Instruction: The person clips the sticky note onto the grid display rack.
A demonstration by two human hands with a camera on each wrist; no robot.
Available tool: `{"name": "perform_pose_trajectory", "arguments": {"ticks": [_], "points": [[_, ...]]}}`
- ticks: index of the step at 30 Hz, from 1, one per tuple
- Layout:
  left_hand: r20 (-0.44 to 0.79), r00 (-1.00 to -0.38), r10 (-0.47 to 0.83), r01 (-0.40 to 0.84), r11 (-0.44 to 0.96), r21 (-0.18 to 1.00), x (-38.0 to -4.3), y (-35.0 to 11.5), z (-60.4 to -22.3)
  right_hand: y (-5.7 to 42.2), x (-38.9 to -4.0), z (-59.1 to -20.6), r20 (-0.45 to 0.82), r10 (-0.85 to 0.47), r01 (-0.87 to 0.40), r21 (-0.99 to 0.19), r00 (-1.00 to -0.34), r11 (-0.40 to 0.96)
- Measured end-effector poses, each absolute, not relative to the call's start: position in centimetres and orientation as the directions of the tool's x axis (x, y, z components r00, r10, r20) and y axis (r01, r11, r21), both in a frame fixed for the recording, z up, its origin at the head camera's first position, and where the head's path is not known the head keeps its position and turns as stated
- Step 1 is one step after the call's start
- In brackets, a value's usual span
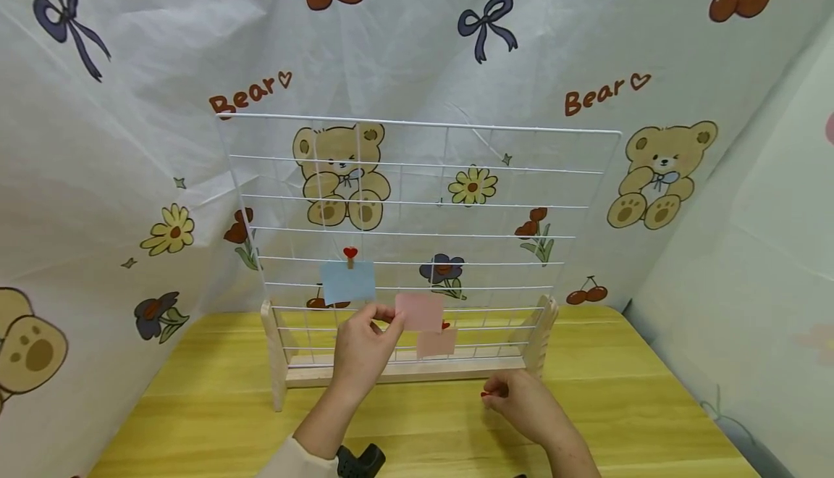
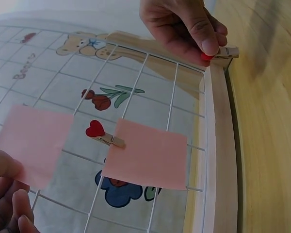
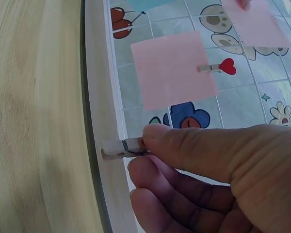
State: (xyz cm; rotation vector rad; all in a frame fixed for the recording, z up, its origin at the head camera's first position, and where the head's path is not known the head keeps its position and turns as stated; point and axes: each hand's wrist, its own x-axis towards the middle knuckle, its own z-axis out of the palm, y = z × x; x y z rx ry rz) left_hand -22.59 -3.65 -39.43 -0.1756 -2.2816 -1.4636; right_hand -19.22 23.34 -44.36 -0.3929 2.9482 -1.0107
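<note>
My left hand [image 1: 365, 347] pinches a pink paper note [image 1: 420, 313] by its left edge, in front of the white wire grid [image 1: 417, 234]. Between thumb and fingers, my right hand [image 1: 526, 404] holds a small wooden clothespin [image 3: 131, 146] with a red heart, low in front of the rack's right end. A second pink note [image 2: 145, 154] is fixed to the lower grid by a heart clothespin [image 2: 105, 135]. Higher up and to the left hangs a blue note [image 1: 348, 282], held by another heart clothespin [image 1: 350, 257].
The grid stands in a wooden base [image 1: 404, 371] with two side posts, on a yellow wood-grain table [image 1: 215, 384]. A white cloth [image 1: 417, 51] printed with bears and flowers hangs behind. A black object [image 1: 360, 460] is by the left wrist.
</note>
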Motion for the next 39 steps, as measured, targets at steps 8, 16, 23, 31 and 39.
{"name": "perform_pose_trajectory", "arguments": {"ticks": [8, 16, 23, 31, 39], "points": [[0.442, -0.884, -0.151, 0.325, 0.481, 0.814, -23.14, -3.29, -39.80, 23.29, -19.17, -44.27, 0.076, -0.229, -0.229, -0.582, -0.971, 0.780], [0.479, -0.860, -0.172, 0.325, 0.539, 0.777, -23.30, -3.33, -39.86, 23.32, -19.26, -44.30, 0.070, -0.236, -0.230, -0.599, -0.969, 0.767], [0.484, -0.856, -0.183, 0.317, 0.556, 0.769, -23.38, -3.42, -39.82, 23.28, -19.33, -44.36, 0.069, -0.245, -0.236, -0.605, -0.967, 0.760], [0.501, -0.846, -0.181, 0.331, 0.558, 0.761, -23.52, -3.50, -39.95, 22.91, -19.44, -44.41, 0.107, -0.251, -0.266, -0.568, -0.962, 0.779], [0.497, -0.848, -0.183, 0.333, 0.546, 0.769, -23.61, -3.55, -40.18, 22.47, -19.55, -44.52, 0.154, -0.246, -0.289, -0.544, -0.957, 0.788]]}}
